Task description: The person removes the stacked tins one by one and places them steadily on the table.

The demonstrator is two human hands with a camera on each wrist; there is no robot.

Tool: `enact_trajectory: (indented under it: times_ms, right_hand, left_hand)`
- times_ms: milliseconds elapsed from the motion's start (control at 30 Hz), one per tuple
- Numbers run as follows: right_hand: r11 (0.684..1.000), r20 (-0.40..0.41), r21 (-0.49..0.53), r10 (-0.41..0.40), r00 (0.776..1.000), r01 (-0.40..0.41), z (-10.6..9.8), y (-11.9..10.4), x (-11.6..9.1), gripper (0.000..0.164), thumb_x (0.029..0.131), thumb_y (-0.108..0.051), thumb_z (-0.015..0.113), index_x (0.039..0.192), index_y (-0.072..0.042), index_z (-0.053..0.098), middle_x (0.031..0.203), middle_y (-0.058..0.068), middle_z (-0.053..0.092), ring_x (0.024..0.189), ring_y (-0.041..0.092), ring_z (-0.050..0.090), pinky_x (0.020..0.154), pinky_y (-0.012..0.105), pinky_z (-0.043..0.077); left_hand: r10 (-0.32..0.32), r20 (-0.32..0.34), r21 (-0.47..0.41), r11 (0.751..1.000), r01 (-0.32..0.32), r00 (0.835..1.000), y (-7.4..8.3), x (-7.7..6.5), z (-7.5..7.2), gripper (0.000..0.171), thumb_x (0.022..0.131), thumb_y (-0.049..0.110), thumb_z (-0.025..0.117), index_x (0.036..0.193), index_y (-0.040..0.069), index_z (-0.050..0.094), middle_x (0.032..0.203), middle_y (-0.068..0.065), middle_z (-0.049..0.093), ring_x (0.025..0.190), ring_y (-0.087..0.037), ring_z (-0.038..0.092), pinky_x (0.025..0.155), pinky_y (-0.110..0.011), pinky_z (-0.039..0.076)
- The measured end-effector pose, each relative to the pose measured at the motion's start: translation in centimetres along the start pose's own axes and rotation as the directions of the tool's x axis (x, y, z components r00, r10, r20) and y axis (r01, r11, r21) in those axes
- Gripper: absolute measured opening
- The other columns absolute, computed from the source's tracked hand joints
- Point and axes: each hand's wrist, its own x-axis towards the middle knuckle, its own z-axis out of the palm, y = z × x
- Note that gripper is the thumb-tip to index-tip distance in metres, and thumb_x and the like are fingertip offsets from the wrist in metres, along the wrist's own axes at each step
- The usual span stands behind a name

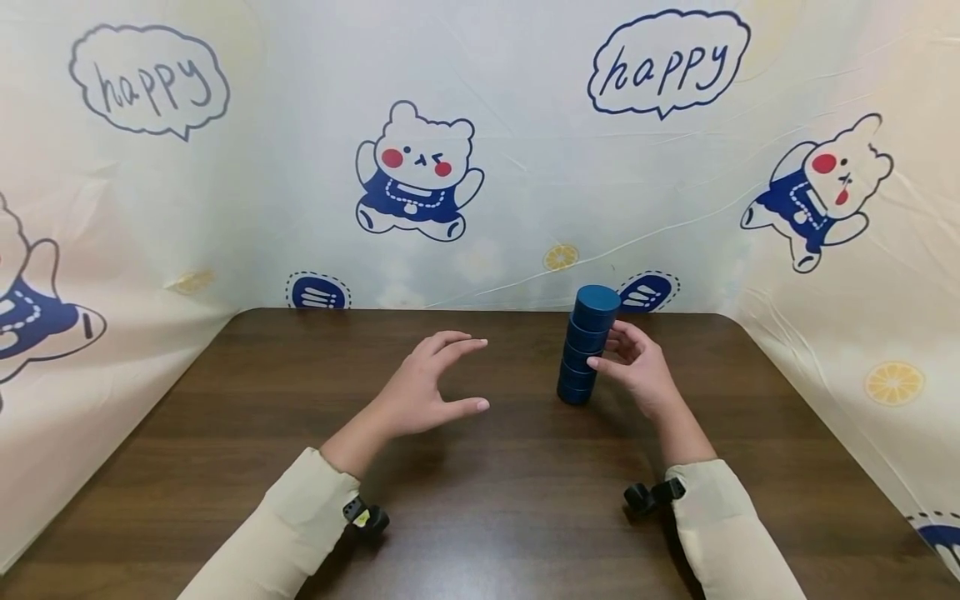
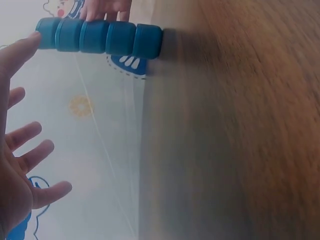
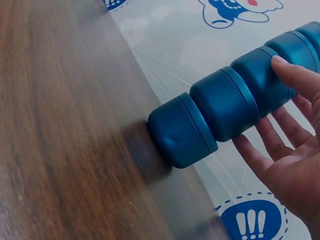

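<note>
Several round blue tins (image 1: 583,354) with lids stand stacked in one column on the table, right of the middle. The column leans slightly in the head view. My right hand (image 1: 641,371) holds the stack from its right side around mid-height, thumb on the near face and fingers behind. In the right wrist view the lowest tin (image 3: 180,132) touches the wood and shows a small dent. My left hand (image 1: 420,387) hovers to the left of the stack, thumb and fingers spread and nothing in it. The left wrist view shows the whole column (image 2: 100,37) beyond its fingers.
The brown wooden table (image 1: 480,500) spreads around the stack. A printed cloth (image 1: 525,167) with cartoon bears hangs behind the table and along its sides. Each sleeved wrist wears a small black camera (image 1: 652,497).
</note>
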Motion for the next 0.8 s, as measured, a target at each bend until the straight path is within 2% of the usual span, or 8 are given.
enact_trajectory:
  times_ms: [267, 533, 800]
  right_hand:
    - [1.000, -0.010, -0.021, 0.006, 1.000, -0.007, -0.2, 0.2, 0.0, 0.064, 0.085, -0.017, 0.077, 0.140, -0.008, 0.045, 0.133, 0.013, 0.053, 0.119, 0.023, 0.049, 0.107, 0.051, 0.037]
    - [1.000, -0.006, -0.017, 0.006, 1.000, -0.006, -0.2, 0.1, 0.1, 0.062, 0.086, -0.015, 0.076, 0.140, -0.007, 0.045, 0.133, 0.013, 0.053, 0.119, 0.023, 0.049, 0.108, 0.051, 0.036]
    - [1.000, 0.002, -0.013, 0.004, 1.000, -0.004, -0.2, 0.0, 0.0, 0.064, 0.087, -0.012, 0.074, 0.142, -0.005, 0.043, 0.135, 0.015, 0.052, 0.120, 0.023, 0.048, 0.109, 0.054, 0.033]
  left_hand:
    - [0.035, 0.013, -0.043, 0.998, -0.035, 0.999, 1.0, 1.3, 0.5, 0.073, 0.079, 0.050, 0.077, 0.142, 0.026, 0.050, 0.141, -0.003, 0.047, 0.129, -0.021, 0.041, 0.103, -0.052, 0.040]
    - [0.075, -0.002, -0.091, 0.993, -0.075, 0.997, 1.9, 2.7, 0.8, 0.070, 0.079, 0.047, 0.078, 0.140, 0.024, 0.052, 0.139, -0.001, 0.048, 0.127, -0.017, 0.042, 0.103, -0.047, 0.041]
    - [0.053, 0.000, -0.134, 0.990, -0.052, 0.999, 3.0, 3.7, 1.1, 0.070, 0.078, 0.047, 0.079, 0.138, 0.025, 0.053, 0.137, 0.005, 0.050, 0.124, -0.011, 0.045, 0.103, -0.044, 0.043]
